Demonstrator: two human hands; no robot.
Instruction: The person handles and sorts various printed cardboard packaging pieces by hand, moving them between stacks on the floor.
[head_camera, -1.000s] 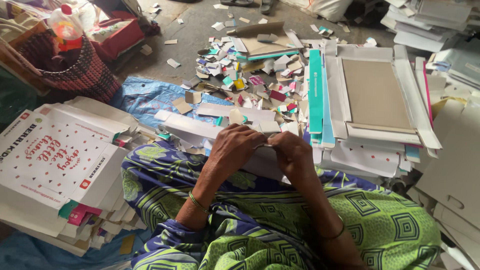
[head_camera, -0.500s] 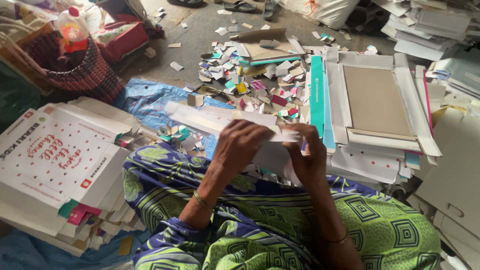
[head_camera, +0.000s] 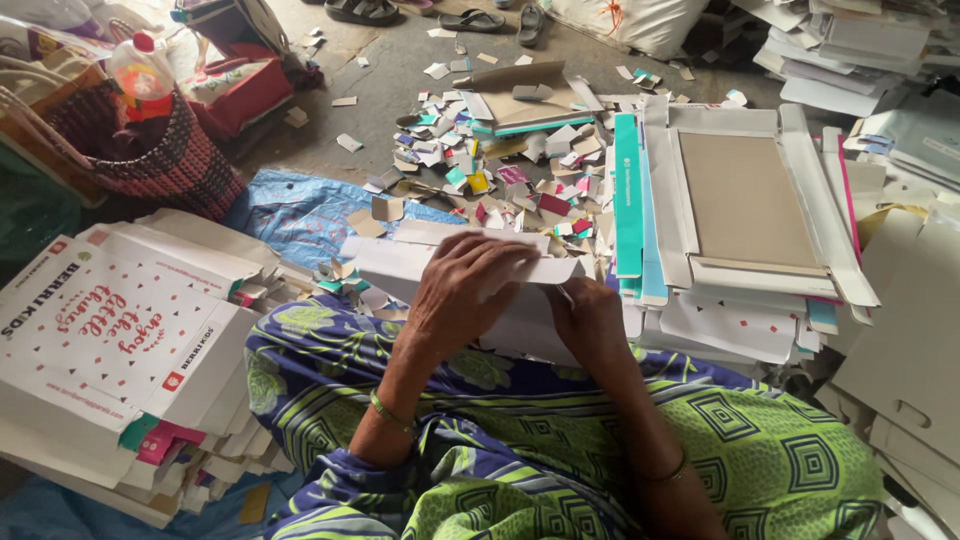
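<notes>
Cardboard, a flat white box blank (head_camera: 430, 262), lay across my lap, and both hands gripped it: my left hand (head_camera: 465, 290) curled over its top flap, my right hand (head_camera: 590, 325) clasped its right end. Stacks of printed blanks (head_camera: 130, 330) sat just left; cut scraps (head_camera: 500, 170) littered the floor ahead.

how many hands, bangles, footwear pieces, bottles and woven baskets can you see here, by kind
hands: 2, left hand and right hand, both on a white cardboard sheet
bangles: 2, green and gold
footwear pieces: 3
bottles: 1
woven baskets: 1
total: 9
</notes>
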